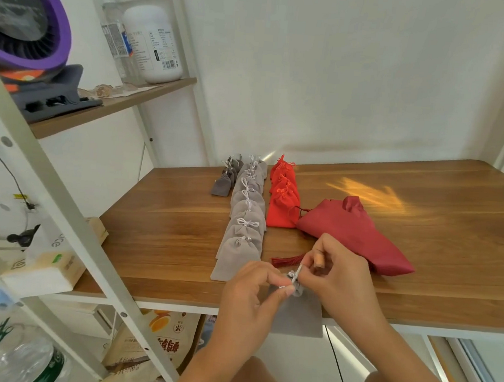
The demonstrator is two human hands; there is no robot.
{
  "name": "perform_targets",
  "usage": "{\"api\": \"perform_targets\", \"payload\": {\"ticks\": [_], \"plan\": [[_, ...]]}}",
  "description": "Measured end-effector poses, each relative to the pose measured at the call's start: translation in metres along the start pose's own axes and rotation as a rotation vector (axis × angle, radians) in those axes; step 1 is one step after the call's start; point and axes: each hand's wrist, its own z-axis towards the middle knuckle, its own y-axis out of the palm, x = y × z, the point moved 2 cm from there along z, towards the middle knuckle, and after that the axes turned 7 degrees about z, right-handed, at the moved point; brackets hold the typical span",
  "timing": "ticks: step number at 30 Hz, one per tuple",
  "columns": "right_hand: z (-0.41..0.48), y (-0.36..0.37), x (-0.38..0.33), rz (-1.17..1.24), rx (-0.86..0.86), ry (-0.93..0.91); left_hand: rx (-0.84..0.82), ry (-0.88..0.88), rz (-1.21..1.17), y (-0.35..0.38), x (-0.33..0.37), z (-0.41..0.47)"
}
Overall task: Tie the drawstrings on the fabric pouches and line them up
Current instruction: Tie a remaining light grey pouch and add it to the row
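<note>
On the surface [421,249]: row of dark pouches [222,184]; longer row of grey pouches [244,220]; row of red pouches [283,201]; large red bag [353,232]. At near edge: left hand [251,293] and right hand [337,273] pinching cord [293,277] of loose pouch [298,313].

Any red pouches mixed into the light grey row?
No, the red pouches form their own row beside the light grey row.

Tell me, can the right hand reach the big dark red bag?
Probably yes. The big dark red bag lies just beyond the right hand, with nothing between them. But that hand pinches the drawstring of the grey pouch, so it must let go first.
</note>
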Motion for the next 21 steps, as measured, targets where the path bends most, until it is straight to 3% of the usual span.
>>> {"api": "perform_targets", "payload": {"ticks": [5, 13, 16, 21], "plan": [[0.002, 0.008, -0.01, 0.063, -0.026, -0.075, 0.052, -0.175, -0.142, -0.01, -0.001, -0.002], [0.027, 0.029, -0.027, 0.382, -0.272, -0.031, 0.042, -0.39, -0.139, -0.054, -0.014, 0.01], [0.038, 0.047, -0.016, 0.225, -0.356, -0.046, 0.075, -0.462, -0.041, -0.072, -0.026, 0.015], [0.051, 0.069, 0.023, -0.286, -0.544, -0.324, 0.023, -0.581, -0.029, -0.085, -0.046, 0.015]]}}
